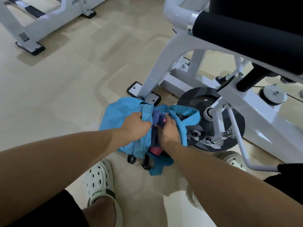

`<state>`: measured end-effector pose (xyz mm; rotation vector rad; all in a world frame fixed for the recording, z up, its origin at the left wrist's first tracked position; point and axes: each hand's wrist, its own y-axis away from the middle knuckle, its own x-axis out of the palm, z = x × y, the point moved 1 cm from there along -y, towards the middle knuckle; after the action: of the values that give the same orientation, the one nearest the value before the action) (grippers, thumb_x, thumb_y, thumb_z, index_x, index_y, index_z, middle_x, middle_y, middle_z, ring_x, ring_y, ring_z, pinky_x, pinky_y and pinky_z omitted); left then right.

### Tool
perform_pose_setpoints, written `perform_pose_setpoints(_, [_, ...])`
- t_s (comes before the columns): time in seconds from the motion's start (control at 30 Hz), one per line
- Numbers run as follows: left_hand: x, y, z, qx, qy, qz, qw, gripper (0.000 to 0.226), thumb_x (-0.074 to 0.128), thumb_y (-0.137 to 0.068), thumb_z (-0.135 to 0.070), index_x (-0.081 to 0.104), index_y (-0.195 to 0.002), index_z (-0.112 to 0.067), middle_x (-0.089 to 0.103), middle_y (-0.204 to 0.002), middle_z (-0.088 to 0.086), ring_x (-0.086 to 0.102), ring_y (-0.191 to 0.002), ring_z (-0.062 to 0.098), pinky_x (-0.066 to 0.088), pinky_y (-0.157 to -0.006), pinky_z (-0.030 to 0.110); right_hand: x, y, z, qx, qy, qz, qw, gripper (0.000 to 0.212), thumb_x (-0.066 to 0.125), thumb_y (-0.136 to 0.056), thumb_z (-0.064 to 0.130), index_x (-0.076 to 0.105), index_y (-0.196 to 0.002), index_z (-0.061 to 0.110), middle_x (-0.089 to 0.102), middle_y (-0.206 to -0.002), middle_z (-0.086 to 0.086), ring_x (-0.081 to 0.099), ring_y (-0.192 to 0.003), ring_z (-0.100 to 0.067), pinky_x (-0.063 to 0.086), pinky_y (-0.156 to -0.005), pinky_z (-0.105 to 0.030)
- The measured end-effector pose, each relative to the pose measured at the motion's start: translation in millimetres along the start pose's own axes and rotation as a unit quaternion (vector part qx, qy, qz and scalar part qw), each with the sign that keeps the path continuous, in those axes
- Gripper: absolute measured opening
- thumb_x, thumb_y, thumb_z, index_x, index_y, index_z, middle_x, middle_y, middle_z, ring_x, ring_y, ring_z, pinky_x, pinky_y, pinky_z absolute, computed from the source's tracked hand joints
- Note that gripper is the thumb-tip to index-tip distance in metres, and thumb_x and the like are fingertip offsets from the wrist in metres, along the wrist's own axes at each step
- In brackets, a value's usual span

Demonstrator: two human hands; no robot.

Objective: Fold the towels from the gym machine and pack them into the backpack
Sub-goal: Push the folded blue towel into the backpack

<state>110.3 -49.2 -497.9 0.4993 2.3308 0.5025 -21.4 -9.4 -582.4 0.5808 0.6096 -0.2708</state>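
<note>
1. Left hand (134, 126): fingers curled, gripping the blue backpack's (114, 118) open rim.
2. Right hand (168, 130) fingers curl onto purple towels (158, 117) inside the backpack, beside the gym machine (213, 112).

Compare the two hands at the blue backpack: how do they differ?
The left hand grips the backpack's blue fabric at the opening's edge, outside the bag; the right hand reaches into the opening, on the purple towel. The left hand's fingers curl round fabric; the right hand's fingertips are hidden. Both are bare.
</note>
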Motion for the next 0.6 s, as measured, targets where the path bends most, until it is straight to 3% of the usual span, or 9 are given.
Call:
perform_pose_setpoints(0.1, [3, -2, 1, -0.006, -0.011, 0.009, 1.0, 0.015, 0.056, -0.087, -0.016, 0.054, -0.072, -0.02, 0.057, -0.071, -0.001, 0.055, -0.068, 0.017, 0.038, -0.053, 0.025, -14, 5, -15, -0.044, 0.102, -0.076, 0.991, 0.065, 0.059, -0.096, 0.026, 0.03, -0.154, 0.022, 0.041, -0.146, -0.005, 0.043, -0.133, -0.027, 0.04, -0.107, -0.044])
perform_pose_setpoints(0.17, [9, -2, 2, -0.009, -0.019, 0.027, 0.999, 0.012, 0.058, -0.086, -0.017, 0.054, -0.075, -0.018, 0.059, -0.076, 0.0, 0.058, -0.073, 0.018, 0.041, -0.056, 0.025, -25, 7, -21, -0.064, 0.227, -0.149, 0.96, 0.063, 0.059, -0.094, 0.019, 0.034, -0.151, 0.023, 0.047, -0.139, -0.005, 0.045, -0.127, -0.027, 0.04, -0.104, -0.043])
perform_pose_setpoints(0.23, [16, 0, 2, -0.012, -0.04, 0.039, 0.998, 0.01, 0.059, -0.087, -0.016, 0.054, -0.078, -0.017, 0.061, -0.08, 0.002, 0.061, -0.077, 0.02, 0.046, -0.059, 0.027, -36, 5, -29, -0.025, 0.281, -0.178, 0.943, 0.054, 0.061, -0.091, 0.019, 0.042, -0.141, 0.023, 0.051, -0.132, -0.005, 0.047, -0.124, -0.027, 0.04, -0.102, -0.043])
perform_pose_setpoints(0.33, [25, 2, -1, -0.007, -0.075, 0.042, 0.996, 0.01, 0.06, -0.089, -0.016, 0.053, -0.08, -0.016, 0.061, -0.085, 0.003, 0.061, -0.082, 0.022, 0.049, -0.064, 0.028, -47, 6, -37, 0.078, 0.256, -0.116, 0.956, 0.04, 0.059, -0.092, 0.024, 0.048, -0.13, 0.02, 0.056, -0.131, -0.006, 0.051, -0.125, -0.029, 0.042, -0.098, -0.046])
perform_pose_setpoints(0.4, [28, 1, -3, -0.009, -0.084, 0.044, 0.995, 0.012, 0.059, -0.088, -0.016, 0.052, -0.08, -0.017, 0.059, -0.085, 0.003, 0.059, -0.081, 0.021, 0.048, -0.064, 0.028, -49, 6, -39, 0.078, 0.228, -0.091, 0.966, 0.034, 0.053, -0.094, 0.022, 0.053, -0.128, 0.02, 0.057, -0.129, -0.006, 0.054, -0.122, -0.03, 0.044, -0.095, -0.043])
perform_pose_setpoints(0.47, [28, -1, -3, -0.016, -0.086, 0.048, 0.995, 0.011, 0.06, -0.087, -0.016, 0.052, -0.08, -0.015, 0.06, -0.086, 0.004, 0.06, -0.082, 0.022, 0.049, -0.064, 0.029, -52, 10, -31, 0.054, 0.157, -0.102, 0.981, 0.026, 0.047, -0.098, 0.02, 0.056, -0.122, 0.017, 0.056, -0.123, -0.007, 0.057, -0.115, -0.031, 0.043, -0.089, -0.04])
perform_pose_setpoints(0.6, [31, -1, -3, -0.022, -0.103, 0.066, 0.992, 0.013, 0.063, -0.087, -0.019, 0.052, -0.081, -0.015, 0.062, -0.089, 0.007, 0.062, -0.085, 0.024, 0.051, -0.07, 0.033, -61, 20, -6, 0.05, -0.028, -0.162, 0.985, 0.017, 0.031, -0.107, 0.025, 0.044, -0.103, 0.016, 0.057, -0.089, -0.003, 0.062, -0.096, -0.034, 0.04, -0.076, -0.038])
